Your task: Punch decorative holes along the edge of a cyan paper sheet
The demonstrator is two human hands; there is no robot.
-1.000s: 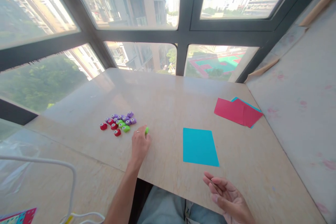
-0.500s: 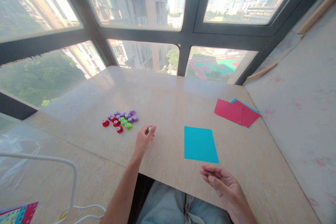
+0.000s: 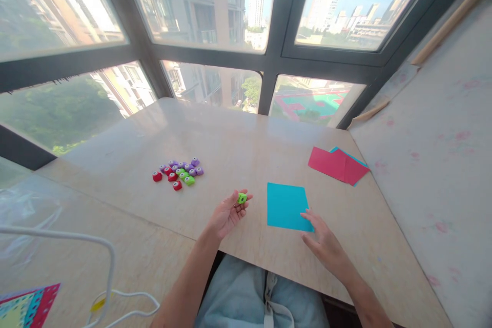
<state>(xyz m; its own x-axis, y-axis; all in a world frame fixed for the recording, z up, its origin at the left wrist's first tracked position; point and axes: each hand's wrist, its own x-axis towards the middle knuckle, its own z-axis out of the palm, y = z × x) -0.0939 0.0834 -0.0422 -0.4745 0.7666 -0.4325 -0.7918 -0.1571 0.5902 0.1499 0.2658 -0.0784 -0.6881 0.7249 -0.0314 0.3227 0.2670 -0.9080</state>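
While the left hand (image 3: 226, 219) pinches a small green piece (image 3: 242, 198), the right hand (image 3: 325, 243), fingers apart, is over the blue sheet's (image 3: 286, 206) near-right corner, contact unclear; coloured pieces (image 3: 189, 180) lie left of the left hand.

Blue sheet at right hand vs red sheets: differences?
Blue sheet lies alone; red sheets overlap.
Blue sheet is closer to the table's front edge, red sheets to the wall.
Right hand is at the blue sheet's edge; no hand at red sheets.
Both lie on the table.
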